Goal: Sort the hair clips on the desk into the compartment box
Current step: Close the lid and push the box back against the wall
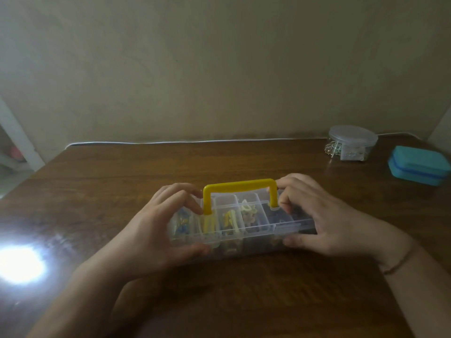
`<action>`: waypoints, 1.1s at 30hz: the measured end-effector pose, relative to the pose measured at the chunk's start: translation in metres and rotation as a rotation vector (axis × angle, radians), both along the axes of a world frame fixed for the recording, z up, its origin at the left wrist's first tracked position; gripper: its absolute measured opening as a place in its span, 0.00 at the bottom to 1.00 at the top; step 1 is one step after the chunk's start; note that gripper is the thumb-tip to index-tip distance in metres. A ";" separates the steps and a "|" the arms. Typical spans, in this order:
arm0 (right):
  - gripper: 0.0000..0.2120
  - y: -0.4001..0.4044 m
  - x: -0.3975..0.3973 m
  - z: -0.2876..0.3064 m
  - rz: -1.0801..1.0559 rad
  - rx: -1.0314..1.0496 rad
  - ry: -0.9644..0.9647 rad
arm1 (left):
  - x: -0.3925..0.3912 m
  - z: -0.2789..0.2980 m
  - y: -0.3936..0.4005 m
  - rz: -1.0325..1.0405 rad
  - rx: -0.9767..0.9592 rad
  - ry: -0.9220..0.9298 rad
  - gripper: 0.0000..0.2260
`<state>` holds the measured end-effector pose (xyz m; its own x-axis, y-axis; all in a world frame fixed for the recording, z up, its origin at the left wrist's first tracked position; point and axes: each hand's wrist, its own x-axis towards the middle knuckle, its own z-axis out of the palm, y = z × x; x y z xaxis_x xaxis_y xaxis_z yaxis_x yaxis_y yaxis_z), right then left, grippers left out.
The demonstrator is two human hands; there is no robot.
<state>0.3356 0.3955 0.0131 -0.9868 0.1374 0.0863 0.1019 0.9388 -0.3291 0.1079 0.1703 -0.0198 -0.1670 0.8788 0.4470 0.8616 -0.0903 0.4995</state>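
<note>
Hands grip the compartment box [256, 230] between them, left hand [156, 230] and right hand [317, 215] clasping its ends.

You see a dim, soft, yellowish frame; harsh white glare [20, 263] burns the desk [122, 172] at left, and edges bow

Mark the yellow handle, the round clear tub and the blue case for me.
yellow handle [240, 185]: head view, middle of the top bar.
round clear tub [352, 134]: head view, centre of its lid.
blue case [417, 162]: head view, top of its lid.
</note>
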 end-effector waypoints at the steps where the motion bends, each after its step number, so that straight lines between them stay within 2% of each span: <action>1: 0.17 -0.001 -0.001 0.000 -0.003 0.021 0.006 | -0.001 -0.001 0.000 0.006 0.005 0.020 0.20; 6: 0.16 -0.003 -0.004 -0.007 -0.063 0.062 0.048 | -0.001 -0.004 0.006 0.033 0.070 0.081 0.19; 9: 0.17 -0.002 -0.005 -0.010 -0.122 -0.022 0.082 | -0.002 -0.006 0.006 0.050 0.082 0.095 0.18; 13: 0.29 0.009 -0.002 -0.008 -0.248 -0.138 0.023 | -0.003 -0.002 -0.006 0.248 0.076 0.221 0.24; 15: 0.34 0.013 -0.001 -0.007 -0.350 -0.235 -0.019 | -0.002 -0.001 -0.010 0.336 0.058 0.109 0.26; 17: 0.33 0.016 -0.004 -0.009 -0.388 -0.291 -0.006 | -0.002 -0.002 -0.006 0.374 0.025 0.031 0.24; 22: 0.27 0.042 -0.042 -0.015 -0.479 -0.143 0.184 | -0.026 -0.001 0.043 0.542 -0.039 -0.048 0.25; 27: 0.25 0.090 -0.103 -0.034 -0.573 -0.273 0.293 | -0.071 -0.007 0.112 0.666 0.105 -0.405 0.27; 30: 0.25 0.117 -0.138 -0.042 -0.627 -0.285 0.351 | -0.095 -0.011 0.149 0.690 0.124 -0.424 0.19; 33: 0.25 0.138 -0.163 -0.041 -0.666 -0.286 0.377 | -0.119 -0.011 0.177 0.709 0.120 -0.423 0.17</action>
<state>0.1722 0.5335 -0.0277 -0.6020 0.7517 0.2692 0.4433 0.5950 -0.6704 -0.0110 0.3473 -0.0309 -0.8377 0.4520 0.3065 0.4762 0.3297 0.8152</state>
